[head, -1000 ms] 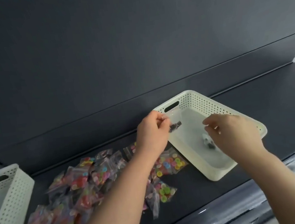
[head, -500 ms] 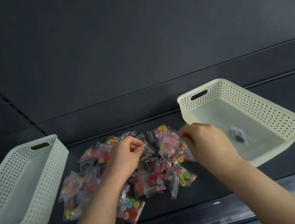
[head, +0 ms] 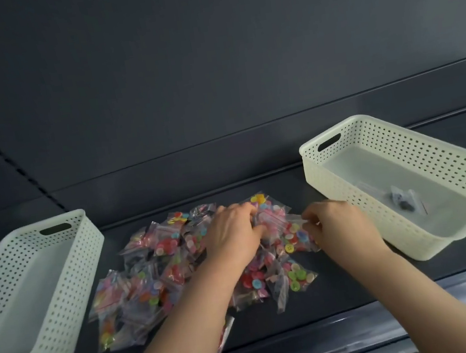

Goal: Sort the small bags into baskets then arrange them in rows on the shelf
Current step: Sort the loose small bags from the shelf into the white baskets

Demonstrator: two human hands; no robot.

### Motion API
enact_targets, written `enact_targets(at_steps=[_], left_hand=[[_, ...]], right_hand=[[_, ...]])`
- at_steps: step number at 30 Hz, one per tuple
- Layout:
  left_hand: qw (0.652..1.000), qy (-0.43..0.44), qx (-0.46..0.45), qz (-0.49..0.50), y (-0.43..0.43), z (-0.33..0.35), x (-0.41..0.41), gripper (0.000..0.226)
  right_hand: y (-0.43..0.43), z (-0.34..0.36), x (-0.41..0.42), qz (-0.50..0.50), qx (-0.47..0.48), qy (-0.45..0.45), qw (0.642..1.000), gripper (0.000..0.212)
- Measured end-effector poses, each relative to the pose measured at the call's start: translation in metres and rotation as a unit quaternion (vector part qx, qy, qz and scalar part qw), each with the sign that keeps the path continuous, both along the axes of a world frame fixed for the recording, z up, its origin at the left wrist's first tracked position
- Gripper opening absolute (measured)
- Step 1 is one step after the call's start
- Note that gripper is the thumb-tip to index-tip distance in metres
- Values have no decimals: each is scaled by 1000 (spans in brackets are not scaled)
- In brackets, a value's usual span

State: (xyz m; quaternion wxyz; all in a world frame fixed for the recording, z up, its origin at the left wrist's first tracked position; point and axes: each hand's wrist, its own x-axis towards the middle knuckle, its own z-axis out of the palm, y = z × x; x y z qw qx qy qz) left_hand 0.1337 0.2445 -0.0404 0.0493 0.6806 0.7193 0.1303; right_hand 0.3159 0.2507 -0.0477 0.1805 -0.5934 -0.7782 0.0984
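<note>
Small bags (head: 165,275) are heaped on the shelf (head: 361,287), mid-sorting (one dark bag (head: 402,200) lies in the right basket (head: 414,237)). Bags are pinched by left hand (head: 231,233) and right hand (head: 340,224); one must be singled out next.

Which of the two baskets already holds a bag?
The cream basket on the right: one bag of dark pieces lies inside. The white left basket shows none.

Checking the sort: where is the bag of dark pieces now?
Head view: the dark bag lies inside the right basket, on its floor, right of the right hand and apart from the colourful pile.
</note>
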Motion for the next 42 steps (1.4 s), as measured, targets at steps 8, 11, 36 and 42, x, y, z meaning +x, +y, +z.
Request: enact_targets(at_steps=[8,11,36,42], left_hand=[[981,-164,33,96,10,-3,-9,8],[976,-180,32,117,13,1,-18,10],[997,59,-40,-41,36,-6,9,24],[991,-106,59,53,39,1,-3,11]], right_hand=[[-6,-7,-2,-49,3,-36,998,29],[-5,-10,-4,-44,-16,-66,997,25],[-6,-12,7,-64,-1,-7,998,18],[2,-1,0,-48,37,23,998,16]])
